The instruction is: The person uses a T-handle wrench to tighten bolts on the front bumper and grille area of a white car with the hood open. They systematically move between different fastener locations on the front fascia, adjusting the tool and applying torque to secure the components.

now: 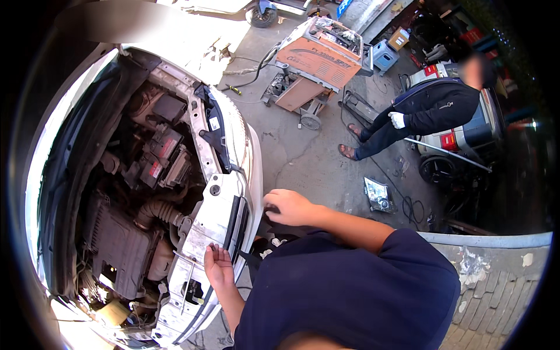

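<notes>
My left hand is palm up over the white front crossmember of a car with its hood raised. Its fingers are curled together at the tips; whatever they may pinch is too small to name. A thin metal rod lies across the crossmember close by. My right hand is closed at the outer edge of the white front bumper, knuckles up. What lies under its fingers is hidden. The engine bay shows a battery, a ribbed air hose and a dark plastic cover.
An orange wheeled machine stands beyond the car, cables trailing from it. A person in dark clothes and a white glove is at the right, before another vehicle. A loose headlight and black cables lie on the ground.
</notes>
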Action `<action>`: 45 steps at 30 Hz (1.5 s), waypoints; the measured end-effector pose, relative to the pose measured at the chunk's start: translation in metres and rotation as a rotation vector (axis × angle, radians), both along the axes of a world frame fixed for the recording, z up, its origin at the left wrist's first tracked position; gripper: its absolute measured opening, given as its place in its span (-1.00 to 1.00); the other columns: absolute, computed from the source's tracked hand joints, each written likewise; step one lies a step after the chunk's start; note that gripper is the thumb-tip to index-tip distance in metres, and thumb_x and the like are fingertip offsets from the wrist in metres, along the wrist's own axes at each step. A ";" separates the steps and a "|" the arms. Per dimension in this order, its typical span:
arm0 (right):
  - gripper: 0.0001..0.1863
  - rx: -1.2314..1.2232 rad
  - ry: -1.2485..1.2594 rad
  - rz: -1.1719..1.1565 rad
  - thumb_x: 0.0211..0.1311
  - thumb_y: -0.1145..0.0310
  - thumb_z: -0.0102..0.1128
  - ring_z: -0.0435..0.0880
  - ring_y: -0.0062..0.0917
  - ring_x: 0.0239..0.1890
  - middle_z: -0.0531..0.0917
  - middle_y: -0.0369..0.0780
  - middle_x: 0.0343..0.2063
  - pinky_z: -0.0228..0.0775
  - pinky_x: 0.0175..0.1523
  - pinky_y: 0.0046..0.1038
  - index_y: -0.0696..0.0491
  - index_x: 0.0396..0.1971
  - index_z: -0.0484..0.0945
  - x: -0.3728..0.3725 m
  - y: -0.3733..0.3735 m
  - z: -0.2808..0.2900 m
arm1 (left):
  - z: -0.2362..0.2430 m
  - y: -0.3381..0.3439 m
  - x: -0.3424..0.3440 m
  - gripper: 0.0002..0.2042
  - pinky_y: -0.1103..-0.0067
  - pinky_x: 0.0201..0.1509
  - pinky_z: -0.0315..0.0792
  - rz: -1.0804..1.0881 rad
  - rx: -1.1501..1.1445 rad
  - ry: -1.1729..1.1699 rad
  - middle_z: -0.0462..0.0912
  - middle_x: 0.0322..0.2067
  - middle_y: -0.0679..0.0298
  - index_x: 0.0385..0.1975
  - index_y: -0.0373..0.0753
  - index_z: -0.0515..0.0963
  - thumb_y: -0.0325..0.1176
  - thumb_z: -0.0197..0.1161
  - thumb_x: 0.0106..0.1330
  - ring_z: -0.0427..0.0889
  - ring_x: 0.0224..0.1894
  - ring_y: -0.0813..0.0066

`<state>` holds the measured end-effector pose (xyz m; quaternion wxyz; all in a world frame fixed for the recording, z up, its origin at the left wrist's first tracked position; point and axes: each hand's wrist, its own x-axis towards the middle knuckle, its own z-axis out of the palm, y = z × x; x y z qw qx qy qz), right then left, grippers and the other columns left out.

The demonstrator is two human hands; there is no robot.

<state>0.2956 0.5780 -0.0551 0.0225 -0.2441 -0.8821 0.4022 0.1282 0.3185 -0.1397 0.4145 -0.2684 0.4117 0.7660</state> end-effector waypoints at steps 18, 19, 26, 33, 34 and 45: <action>-0.71 -0.017 -0.443 -0.662 0.11 0.39 0.21 0.66 -0.09 -0.08 0.69 0.03 -0.22 0.51 -0.01 -0.17 0.07 -0.13 0.61 0.211 0.233 -0.105 | 0.015 0.160 0.012 -0.83 0.59 -0.16 0.49 0.080 -0.170 0.125 0.64 -0.21 0.34 -0.10 -0.20 0.55 -0.32 0.25 0.42 0.53 -0.31 0.57; -0.69 0.037 -0.413 -0.637 0.10 0.42 0.20 0.65 -0.09 -0.06 0.68 0.02 -0.19 0.50 0.01 -0.17 0.06 -0.10 0.60 0.213 0.262 -0.112 | 0.014 0.183 0.020 -0.83 0.59 -0.17 0.49 0.126 -0.182 0.103 0.64 -0.22 0.35 -0.09 -0.20 0.55 -0.32 0.25 0.42 0.53 -0.32 0.57; -0.60 -0.117 -0.379 -0.580 0.01 0.52 0.19 0.62 -0.12 -0.05 0.65 -0.05 -0.17 0.48 0.06 -0.21 0.07 -0.06 0.58 0.244 0.359 -0.143 | 0.032 0.312 0.066 -0.80 0.58 -0.23 0.48 0.103 -0.148 0.134 0.59 -0.27 0.36 -0.04 -0.24 0.54 -0.33 0.22 0.44 0.53 -0.36 0.58; -0.68 -0.347 -0.410 -0.961 -0.04 0.39 0.29 0.70 -0.23 -0.11 0.72 -0.07 -0.24 0.53 0.01 -0.28 0.08 -0.20 0.66 0.319 0.349 -0.219 | 0.028 0.379 0.072 -0.80 0.59 -0.27 0.47 -0.086 -0.194 0.120 0.58 -0.29 0.37 -0.05 -0.24 0.54 -0.30 0.20 0.45 0.49 -0.40 0.58; -0.68 -0.360 -0.421 -1.030 -0.05 0.37 0.31 0.71 -0.25 -0.12 0.73 -0.08 -0.24 0.53 0.00 -0.30 0.07 -0.21 0.68 0.339 0.335 -0.240 | 0.025 0.383 0.069 -0.80 0.59 -0.27 0.47 -0.103 -0.187 0.101 0.58 -0.30 0.37 -0.05 -0.23 0.54 -0.30 0.20 0.45 0.49 -0.40 0.58; -0.94 -1.101 -0.391 -1.763 0.02 0.52 0.33 0.67 -0.32 -0.43 0.64 -0.17 -0.46 0.60 -0.38 -0.27 0.13 -0.50 0.61 0.482 0.042 -0.307 | 0.010 0.402 0.030 -0.83 0.55 -0.14 0.49 -0.337 -0.148 0.297 0.65 -0.22 0.36 -0.06 -0.18 0.53 -0.29 0.13 0.49 0.58 -0.24 0.54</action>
